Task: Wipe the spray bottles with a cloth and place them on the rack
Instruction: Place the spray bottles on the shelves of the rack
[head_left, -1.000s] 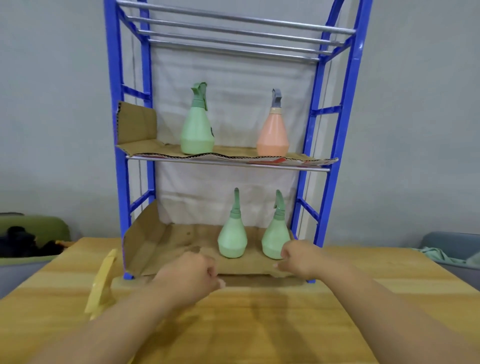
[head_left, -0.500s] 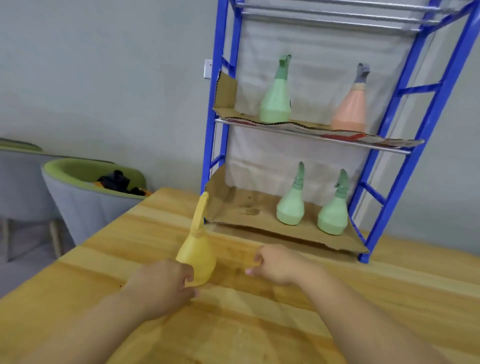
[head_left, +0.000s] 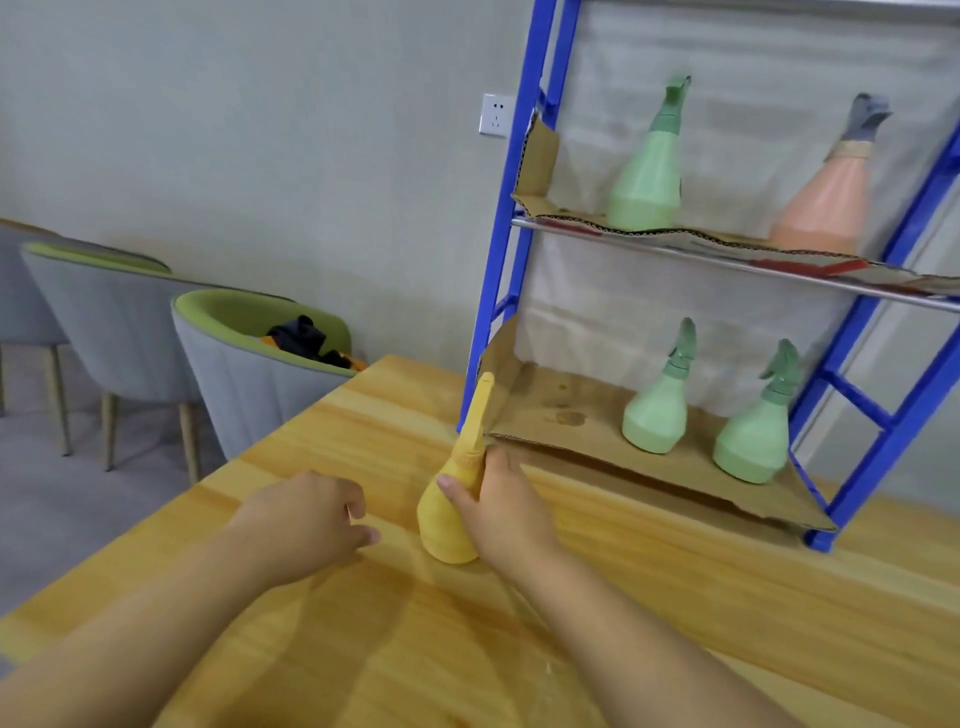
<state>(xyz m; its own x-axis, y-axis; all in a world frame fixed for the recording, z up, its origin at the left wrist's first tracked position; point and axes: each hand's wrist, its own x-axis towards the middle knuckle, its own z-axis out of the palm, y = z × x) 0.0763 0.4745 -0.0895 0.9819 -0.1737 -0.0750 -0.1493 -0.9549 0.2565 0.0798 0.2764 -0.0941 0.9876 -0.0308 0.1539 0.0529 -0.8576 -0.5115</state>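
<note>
A yellow spray bottle (head_left: 448, 512) stands upright on the wooden table (head_left: 675, 597), just left of the blue rack (head_left: 501, 260). My right hand (head_left: 506, 506) is wrapped around its right side and neck. My left hand (head_left: 306, 519) hovers a little to the left of the bottle, fingers loosely curled, holding nothing. On the rack's lower cardboard shelf stand two green spray bottles (head_left: 657, 410) (head_left: 756, 436). The upper shelf holds a green bottle (head_left: 647, 176) and a pink bottle (head_left: 826, 202). No cloth is in view.
Two grey-and-green chairs (head_left: 249, 379) (head_left: 104, 322) stand beyond the table's left edge; the nearer one holds dark items (head_left: 306, 338). A wall socket (head_left: 496, 114) is left of the rack. The left half of the lower cardboard shelf (head_left: 556, 410) is bare.
The view has swung left and down from the rack. My right hand moved from beside the yellow bottle onto it; my left hand came off the bottle and sits left of it.
</note>
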